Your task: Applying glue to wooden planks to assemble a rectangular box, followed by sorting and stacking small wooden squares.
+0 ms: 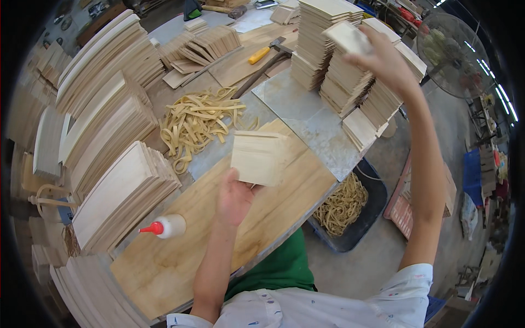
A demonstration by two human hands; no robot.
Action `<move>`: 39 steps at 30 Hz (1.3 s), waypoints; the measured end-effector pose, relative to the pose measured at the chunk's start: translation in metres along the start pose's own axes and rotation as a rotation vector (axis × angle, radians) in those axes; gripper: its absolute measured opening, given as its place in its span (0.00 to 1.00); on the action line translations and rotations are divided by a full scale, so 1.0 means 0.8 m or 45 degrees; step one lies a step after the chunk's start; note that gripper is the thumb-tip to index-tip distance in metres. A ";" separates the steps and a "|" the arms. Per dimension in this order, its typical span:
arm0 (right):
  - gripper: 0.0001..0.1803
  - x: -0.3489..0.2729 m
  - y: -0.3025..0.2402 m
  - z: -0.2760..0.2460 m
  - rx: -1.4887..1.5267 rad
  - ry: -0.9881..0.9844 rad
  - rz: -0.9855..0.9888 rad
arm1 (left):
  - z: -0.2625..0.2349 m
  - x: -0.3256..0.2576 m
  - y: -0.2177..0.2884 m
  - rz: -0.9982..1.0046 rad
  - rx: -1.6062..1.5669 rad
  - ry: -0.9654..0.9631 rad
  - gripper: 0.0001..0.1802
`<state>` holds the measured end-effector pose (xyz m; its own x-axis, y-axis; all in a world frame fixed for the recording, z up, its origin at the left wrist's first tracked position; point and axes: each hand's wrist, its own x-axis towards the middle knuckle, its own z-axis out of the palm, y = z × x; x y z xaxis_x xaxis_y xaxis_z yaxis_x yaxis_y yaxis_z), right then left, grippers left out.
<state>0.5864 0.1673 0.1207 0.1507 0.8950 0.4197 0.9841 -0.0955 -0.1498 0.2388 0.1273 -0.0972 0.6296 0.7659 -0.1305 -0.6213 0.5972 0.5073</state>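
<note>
My left hand (236,198) grips a thin, pale, squarish wooden panel (259,158) by its near edge, thumb on top, above the wooden work board (213,240). My right hand (385,57) reaches to the far right, slightly blurred, its fingers closed on another pale wooden piece (348,39). That piece is over the top of a stack of small wooden panels (342,82); whether it touches the stack I cannot tell. A taller stack (314,49) stands just left of it.
Curved wooden boards (117,126) are piled along the left. A red-capped glue bottle (170,226) lies on the work board. Beyond are tangled yellowish bands (199,123) and a yellow-handled hammer (262,53). A dark tub (372,205) of bands sits below the table edge; a fan (455,54) stands far right.
</note>
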 end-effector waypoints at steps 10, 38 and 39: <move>0.51 -0.223 -0.165 0.123 0.606 -0.391 -0.418 | 0.028 -0.041 -0.033 0.203 0.199 -0.018 0.34; 0.52 -0.323 -0.154 0.175 2.674 -0.553 0.532 | 0.016 -0.093 -0.086 1.094 1.673 -0.084 0.41; 0.53 -0.323 -0.153 0.175 2.700 -0.549 0.548 | 0.017 -0.091 -0.086 1.123 1.686 -0.105 0.41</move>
<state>0.4137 0.0085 -0.0947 -0.0508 0.9985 -0.0182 -0.6599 -0.0473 -0.7499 0.2418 0.0271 -0.1105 0.3575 0.7034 0.6143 0.0098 -0.6606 0.7507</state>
